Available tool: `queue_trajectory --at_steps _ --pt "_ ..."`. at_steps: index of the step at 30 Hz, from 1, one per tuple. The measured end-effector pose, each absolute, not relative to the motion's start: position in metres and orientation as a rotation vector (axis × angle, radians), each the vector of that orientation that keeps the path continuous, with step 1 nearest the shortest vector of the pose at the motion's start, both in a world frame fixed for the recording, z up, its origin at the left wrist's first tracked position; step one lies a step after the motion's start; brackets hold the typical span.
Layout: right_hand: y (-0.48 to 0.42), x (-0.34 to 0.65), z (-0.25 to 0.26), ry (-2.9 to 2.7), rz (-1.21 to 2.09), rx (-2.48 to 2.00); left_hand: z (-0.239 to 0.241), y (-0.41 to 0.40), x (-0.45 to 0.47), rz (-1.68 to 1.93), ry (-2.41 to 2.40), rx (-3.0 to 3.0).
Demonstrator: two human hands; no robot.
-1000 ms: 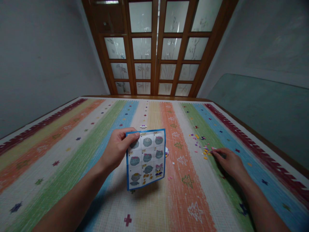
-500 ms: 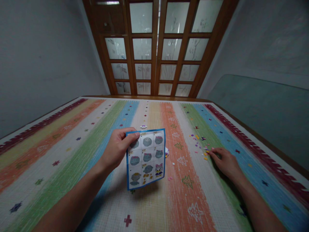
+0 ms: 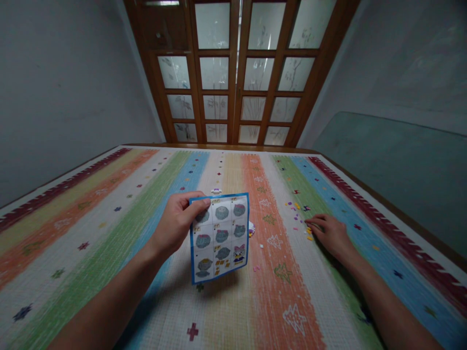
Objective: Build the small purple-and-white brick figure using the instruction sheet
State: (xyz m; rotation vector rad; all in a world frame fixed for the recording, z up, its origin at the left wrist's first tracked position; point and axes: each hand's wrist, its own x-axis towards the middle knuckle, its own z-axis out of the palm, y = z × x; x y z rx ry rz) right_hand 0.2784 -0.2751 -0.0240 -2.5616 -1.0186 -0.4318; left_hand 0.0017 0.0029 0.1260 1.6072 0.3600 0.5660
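My left hand [image 3: 173, 223] pinches the upper left corner of an instruction sheet [image 3: 226, 253] with a blue border, held tilted up above the tablecloth. Rows of building steps are printed on it, and a small figure with a pink bow at lower right. On the right, my right hand [image 3: 331, 236] rests low over scattered tiny building bricks [image 3: 309, 238], its fingers stretched out and the fingertips among them. Yellow, purple, pink and white ones are visible. Part of a white assembled piece [image 3: 251, 229] peeks out behind the sheet's right edge; the sheet hides the rest.
A small white and purple piece [image 3: 216, 191] lies beyond the sheet. Loose pink bricks [image 3: 257, 268] and one white brick [image 3: 261, 246] lie right of it. The striped tablecloth [image 3: 146, 291] covers the table, with walls on both sides and wooden glazed doors [image 3: 233, 92] behind.
My right hand has shifted slightly left and away from me over the bricks, its fingers now more stretched out. My left hand and the sheet have hardly moved.
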Motion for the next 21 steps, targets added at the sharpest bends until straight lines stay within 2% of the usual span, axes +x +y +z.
queue_trajectory --at_steps 6,13,21 --pt "-0.268 0.283 -0.013 -1.021 -0.358 -2.642 0.126 0.005 0.000 0.574 0.355 1.600" --pt "-0.255 0.255 0.013 -0.886 -0.323 -2.313 0.128 0.005 0.000 0.584 0.355 1.599" --pt "-0.228 0.164 0.000 -1.290 0.179 -2.070 0.130 0.006 0.000 0.608 0.375 1.556"
